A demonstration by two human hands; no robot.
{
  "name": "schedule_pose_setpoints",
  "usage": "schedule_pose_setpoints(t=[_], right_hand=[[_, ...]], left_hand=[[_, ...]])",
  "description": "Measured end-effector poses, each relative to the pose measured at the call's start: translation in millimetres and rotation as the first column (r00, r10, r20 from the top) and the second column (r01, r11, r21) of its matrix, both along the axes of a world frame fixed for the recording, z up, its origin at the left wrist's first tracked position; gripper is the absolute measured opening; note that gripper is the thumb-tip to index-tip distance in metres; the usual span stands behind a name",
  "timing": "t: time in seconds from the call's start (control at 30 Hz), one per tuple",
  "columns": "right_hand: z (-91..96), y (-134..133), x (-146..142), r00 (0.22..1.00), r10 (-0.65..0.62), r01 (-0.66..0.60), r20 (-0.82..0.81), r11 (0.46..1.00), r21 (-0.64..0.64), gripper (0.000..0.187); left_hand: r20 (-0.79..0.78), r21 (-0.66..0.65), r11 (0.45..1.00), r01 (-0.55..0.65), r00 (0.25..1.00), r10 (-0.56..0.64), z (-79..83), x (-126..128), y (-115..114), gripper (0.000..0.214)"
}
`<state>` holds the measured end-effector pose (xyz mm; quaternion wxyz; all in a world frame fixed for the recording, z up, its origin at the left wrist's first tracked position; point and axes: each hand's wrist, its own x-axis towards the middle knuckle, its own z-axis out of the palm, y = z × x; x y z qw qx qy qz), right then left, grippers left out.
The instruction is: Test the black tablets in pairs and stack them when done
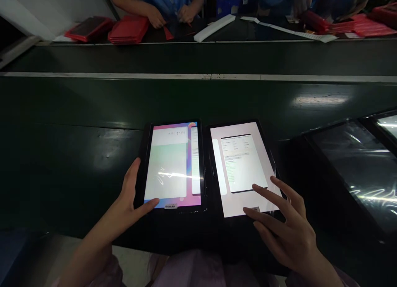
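Two lit tablets lie side by side on the dark green surface before me. My left hand [128, 200] grips the left tablet [169, 167] at its lower left corner, thumb on the front and fingers along the side edge. Its screen shows a pale app card over a pink and blue background, and a small barcode label [170, 206] sits at its bottom edge. Over the lower right of the right tablet [245, 163] is my right hand [287, 221], open with spread fingers, fingertips at the screen. That screen shows a white card with small text.
Dark panels under shiny clear film [359, 167] lie at the right. Beyond a pale strip [133, 75], two people in blue work at the far side. Red packages [128, 29], a white strip [214, 27] and more red packages [359, 25] lie there.
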<state>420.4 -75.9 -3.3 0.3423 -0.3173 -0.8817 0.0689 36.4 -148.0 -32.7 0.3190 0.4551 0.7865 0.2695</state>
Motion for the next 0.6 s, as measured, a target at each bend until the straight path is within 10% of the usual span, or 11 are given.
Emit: schedule_pose_setpoints(t=[0.6], right_hand=[[-1.8, 6, -10, 0.995, -0.093, 0.092, 0.025, 0.996, 0.006, 0.019]], left_hand=[[0.089, 0.007, 1.0, 0.013, 0.996, -0.014, -6.1, -10, -4, 0.11]])
